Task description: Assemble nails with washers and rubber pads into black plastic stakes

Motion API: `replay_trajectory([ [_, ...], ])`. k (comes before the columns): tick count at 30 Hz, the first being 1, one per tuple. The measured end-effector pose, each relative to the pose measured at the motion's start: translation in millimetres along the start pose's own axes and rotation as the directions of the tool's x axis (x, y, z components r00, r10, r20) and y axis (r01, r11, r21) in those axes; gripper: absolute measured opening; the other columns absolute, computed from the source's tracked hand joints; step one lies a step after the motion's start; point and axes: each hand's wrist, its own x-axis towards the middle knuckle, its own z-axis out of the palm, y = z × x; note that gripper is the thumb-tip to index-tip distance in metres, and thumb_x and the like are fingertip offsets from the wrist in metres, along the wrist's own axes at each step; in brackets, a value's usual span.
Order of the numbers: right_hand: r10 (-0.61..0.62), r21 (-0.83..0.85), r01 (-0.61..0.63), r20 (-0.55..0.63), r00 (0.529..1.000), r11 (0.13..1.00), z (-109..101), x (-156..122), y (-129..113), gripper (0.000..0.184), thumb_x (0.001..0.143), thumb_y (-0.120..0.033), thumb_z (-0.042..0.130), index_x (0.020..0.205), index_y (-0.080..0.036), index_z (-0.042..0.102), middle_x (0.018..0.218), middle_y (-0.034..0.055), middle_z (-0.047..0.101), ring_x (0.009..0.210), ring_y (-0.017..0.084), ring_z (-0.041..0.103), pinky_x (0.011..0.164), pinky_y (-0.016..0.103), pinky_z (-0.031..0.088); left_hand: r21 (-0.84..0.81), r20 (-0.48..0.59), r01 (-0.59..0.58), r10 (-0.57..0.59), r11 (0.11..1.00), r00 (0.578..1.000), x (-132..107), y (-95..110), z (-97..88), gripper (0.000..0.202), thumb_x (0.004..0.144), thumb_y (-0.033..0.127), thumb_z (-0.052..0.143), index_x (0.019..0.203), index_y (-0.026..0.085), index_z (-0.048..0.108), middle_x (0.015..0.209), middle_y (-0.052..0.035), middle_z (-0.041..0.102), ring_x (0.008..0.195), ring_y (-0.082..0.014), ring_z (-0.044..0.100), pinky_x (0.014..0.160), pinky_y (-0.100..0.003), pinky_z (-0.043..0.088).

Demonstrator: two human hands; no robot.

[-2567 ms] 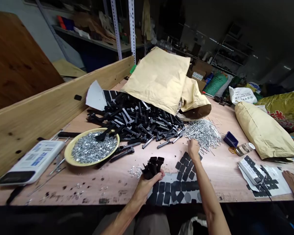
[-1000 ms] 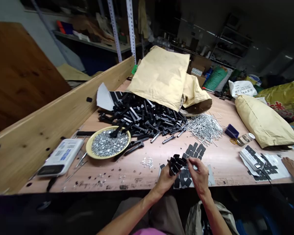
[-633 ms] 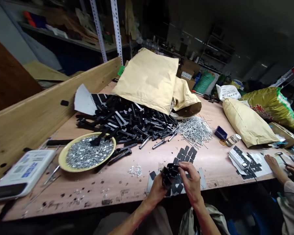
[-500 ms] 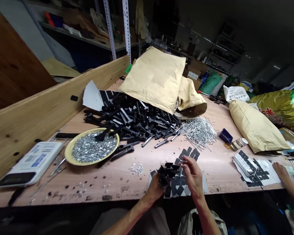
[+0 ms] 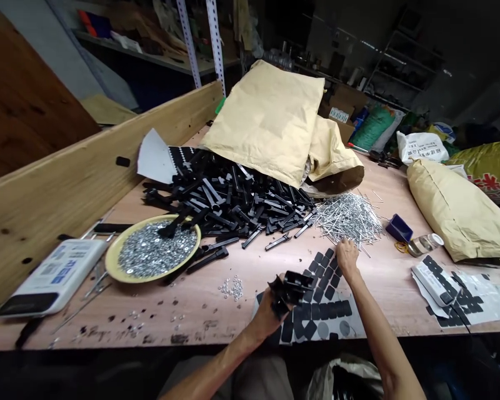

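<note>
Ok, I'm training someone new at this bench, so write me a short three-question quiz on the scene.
1. Which hand holds the bunch of black parts?
2. Of these, the right hand is nearest: A) the clear jar; B) the pile of thin metal rods; C) the white device.
3. True or false: the yellow bowl holds small metal pieces.

Key: 1. The left hand. 2. B. 3. True.

black clips (image 5: 296,281); silver pins (image 5: 350,218); pale yellow bowl (image 5: 112,266); tan paper sack (image 5: 270,119); blue-lettered white case (image 5: 55,278); dark-blue tray (image 5: 399,228).
</note>
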Motion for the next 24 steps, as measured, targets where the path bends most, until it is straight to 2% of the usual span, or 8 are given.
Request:
replay_trajectory([
  [5, -0.120, -0.076, 0.122, 0.030, 0.992, 0.990, -15, 1, 1, 0.024, 0.086, -0.009, 0.043, 0.089, -0.013, 0.066, 0.105, 0.0156, 0.061, 0.097, 0.026, 0.050, 0.079, 0.034, 0.034, 0.048, 0.014, 0.000, 0.000, 0.999, 1.000, 6, 7, 1.0, 0.025, 0.064, 0.038, 0.070, 0.075, 0.016, 0.064, 0.075, -0.0064, 0.071, 0.075, -0.0234, 0.065, 0.071, -0.033, 0.052],
  [9, -0.128, -0.100, 0.125, -0.024, 0.991, 0.987, -32, -7, 11, 0.025, 0.089, -0.015, 0.038, 0.100, -0.012, 0.060, 0.103, 0.0157, 0.061, 0.095, 0.027, 0.050, 0.079, 0.035, 0.033, 0.162, 0.045, -0.009, 0.001, 0.987, 0.999, 13, 7, 4.3, 0.023, 0.061, 0.035, 0.073, 0.072, 0.016, 0.065, 0.072, -0.0047, 0.071, 0.070, -0.0214, 0.064, 0.065, -0.028, 0.049],
  [11, -0.127, -0.036, 0.125, -0.077, 0.989, 0.992, -40, -14, 16, 0.025, 0.091, -0.018, 0.035, 0.098, -0.014, 0.058, 0.093, 0.0130, 0.063, 0.089, 0.025, 0.052, 0.077, 0.033, 0.034, 0.193, 0.035, -0.022, 0.016, 0.981, 0.999, 14, 5, 4.7, 0.021, 0.062, 0.033, 0.072, 0.074, 0.016, 0.066, 0.072, -0.0046, 0.071, 0.070, -0.0211, 0.064, 0.064, -0.027, 0.048],
  [13, -0.187, 0.121, 0.205, -0.147, 0.971, 0.971, -50, -24, 18, 0.023, 0.092, -0.021, 0.034, 0.095, -0.016, 0.057, 0.086, 0.0095, 0.063, 0.082, 0.022, 0.054, 0.075, 0.031, 0.036, 0.217, 0.031, -0.042, 0.036, 0.975, 0.999, 14, 3, 4.2, 0.019, 0.063, 0.031, 0.070, 0.075, 0.016, 0.066, 0.073, -0.0046, 0.070, 0.070, -0.0214, 0.064, 0.063, -0.026, 0.047],
  [15, -0.307, 0.286, 0.371, -0.246, 0.919, 0.883, -61, -38, 15, 0.023, 0.094, -0.026, 0.034, 0.094, -0.018, 0.055, 0.086, 0.0075, 0.062, 0.080, 0.019, 0.056, 0.074, 0.029, 0.039, 0.237, 0.044, -0.060, 0.051, 0.970, 0.998, 12, 3, 2.9, 0.017, 0.064, 0.029, 0.068, 0.076, 0.017, 0.065, 0.074, -0.0045, 0.070, 0.071, -0.0220, 0.064, 0.062, -0.026, 0.046],
  [17, -0.429, 0.359, 0.533, -0.332, 0.840, 0.766, -74, -56, 10, 0.026, 0.095, -0.031, 0.033, 0.093, -0.019, 0.056, 0.088, 0.0064, 0.061, 0.080, 0.018, 0.056, 0.073, 0.028, 0.041, 0.259, 0.051, -0.069, 0.058, 0.964, 0.997, 10, 6, 1.5, 0.014, 0.064, 0.026, 0.066, 0.075, 0.018, 0.065, 0.073, -0.0040, 0.070, 0.072, -0.0227, 0.064, 0.062, -0.026, 0.045],
  [20, -0.566, 0.283, 0.656, -0.341, 0.750, 0.699, -93, -80, 0, 0.028, 0.096, -0.033, 0.034, 0.091, -0.021, 0.059, 0.084, 0.0051, 0.061, 0.076, 0.017, 0.055, 0.070, 0.027, 0.040, 0.305, 0.054, -0.069, 0.055, 0.950, 0.997, 6, 10, 0.2, 0.008, 0.063, 0.020, 0.064, 0.071, 0.019, 0.063, 0.072, -0.0027, 0.069, 0.072, -0.0232, 0.064, 0.062, -0.026, 0.045],
  [24, -0.654, 0.069, 0.705, -0.318, 0.686, 0.706, -111, -96, -8, 0.023, 0.095, -0.026, 0.041, 0.089, -0.021, 0.062, 0.083, 0.0047, 0.062, 0.073, 0.017, 0.051, 0.067, 0.028, 0.037, 0.363, 0.079, -0.092, 0.067, 0.927, 0.995, 1, 15, 1.8, 0.010, 0.061, 0.013, 0.061, 0.068, 0.020, 0.062, 0.071, -0.0021, 0.069, 0.072, -0.0229, 0.064, 0.063, -0.026, 0.044],
])
